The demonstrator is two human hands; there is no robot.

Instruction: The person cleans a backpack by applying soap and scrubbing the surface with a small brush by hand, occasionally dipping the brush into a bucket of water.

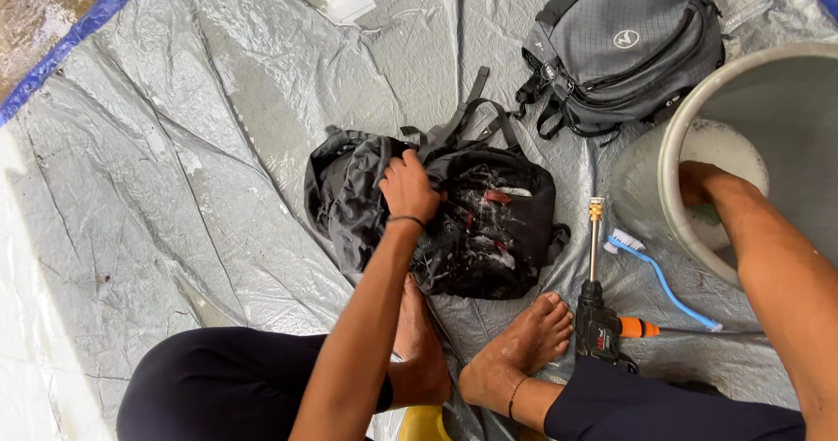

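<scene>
A wet black backpack (489,223) lies open on the grey tarp (175,188), streaked with soap suds. My left hand (408,188) grips the fabric at its upper left part. My right hand (696,184) reaches down into a large pale bucket (676,136) at the right, its fingers dipped in white foamy water and partly hidden by the rim, so I cannot see whether they hold anything. My two bare feet (515,345) rest on the tarp just below the backpack.
A grey backpack (620,48) lies at the top right. A blue-handled scrub brush (650,271) and a black spray gun with a brass nozzle (596,306) lie between the black backpack and the bucket. Blue tarp edge (78,31) runs at the upper left.
</scene>
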